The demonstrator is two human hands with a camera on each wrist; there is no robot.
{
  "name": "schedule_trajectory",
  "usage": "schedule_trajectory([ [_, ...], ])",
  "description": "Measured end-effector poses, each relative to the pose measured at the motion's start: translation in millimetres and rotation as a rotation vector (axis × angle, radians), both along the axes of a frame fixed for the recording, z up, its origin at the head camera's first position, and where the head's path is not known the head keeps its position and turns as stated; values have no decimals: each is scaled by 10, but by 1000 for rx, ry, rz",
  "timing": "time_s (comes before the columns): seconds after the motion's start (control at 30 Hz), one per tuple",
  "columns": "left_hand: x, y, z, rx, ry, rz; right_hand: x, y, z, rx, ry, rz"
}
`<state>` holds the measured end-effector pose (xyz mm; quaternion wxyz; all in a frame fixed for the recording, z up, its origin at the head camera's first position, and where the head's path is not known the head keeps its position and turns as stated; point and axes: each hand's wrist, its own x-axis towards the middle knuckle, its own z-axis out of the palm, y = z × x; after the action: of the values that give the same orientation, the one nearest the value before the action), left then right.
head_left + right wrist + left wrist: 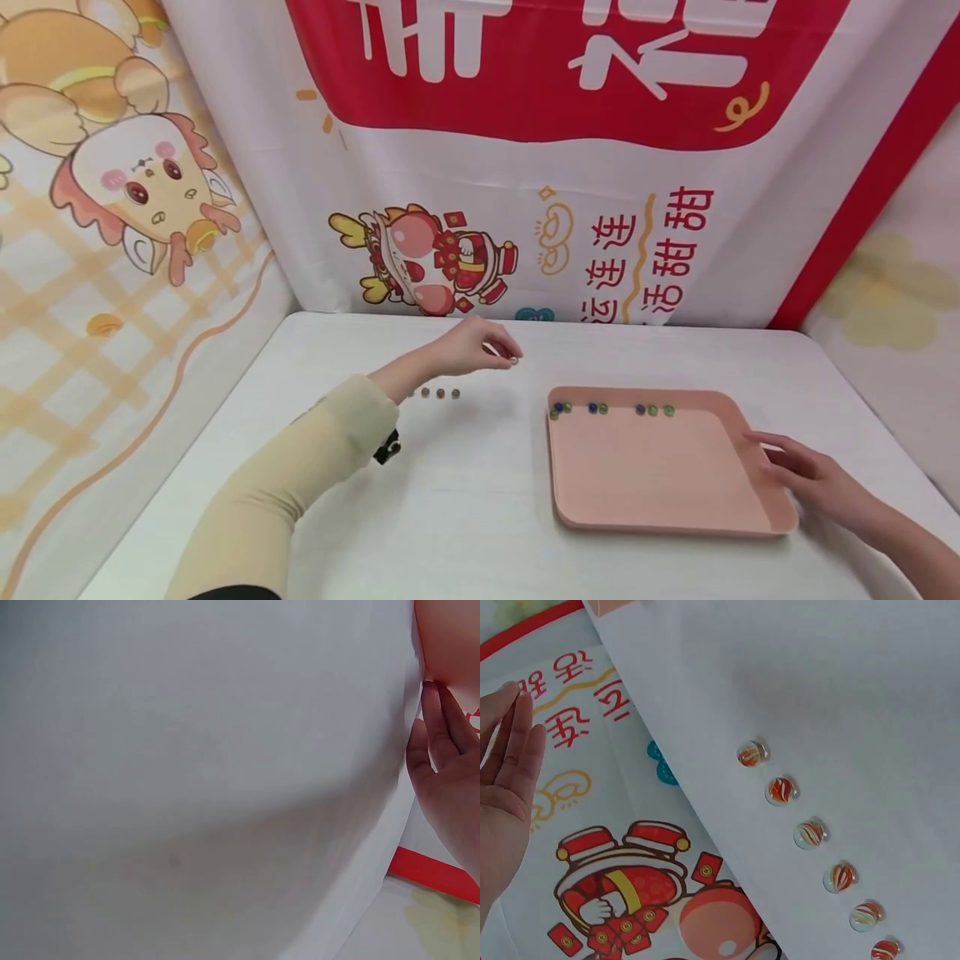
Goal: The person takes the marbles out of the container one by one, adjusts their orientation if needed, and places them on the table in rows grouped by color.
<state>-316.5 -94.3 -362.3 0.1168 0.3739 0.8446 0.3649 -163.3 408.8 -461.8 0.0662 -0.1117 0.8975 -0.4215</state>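
Note:
My left hand [474,348] is held above the back of the table, left of the tray, pinching a small glass marble [514,361] between thumb and fingertips. Behind that wrist a row of marbles [440,393] lies on the table; the forearm hides part of it. Up close in the left wrist view, the row's marbles [810,834] are clear with orange, red and white swirls. My right hand [813,483] touches the right rim of a pink tray [660,483] with loosely extended fingers. Blue and green marbles [597,408] sit along the tray's far side.
A white table [450,517] carries everything. Behind it hangs a printed red and white cloth [525,167]; a patterned cloth [112,333] closes off the left side. A small black object [387,447] shows under the left sleeve.

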Motion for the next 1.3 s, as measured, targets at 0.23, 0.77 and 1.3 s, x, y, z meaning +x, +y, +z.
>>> schedule_trajectory([
  [0.23, -144, -176, -87, -29, -47, 85, 9, -6, 35, 21, -81, -24],
  [0.77, -385, -419, -484, -78, -128, 205, 2, -17, 51, 48, -83, -37],
  [1.3, -332, -452, -628, -190, -260, 253, -26, -22, 31, 62, -95, -40],
])
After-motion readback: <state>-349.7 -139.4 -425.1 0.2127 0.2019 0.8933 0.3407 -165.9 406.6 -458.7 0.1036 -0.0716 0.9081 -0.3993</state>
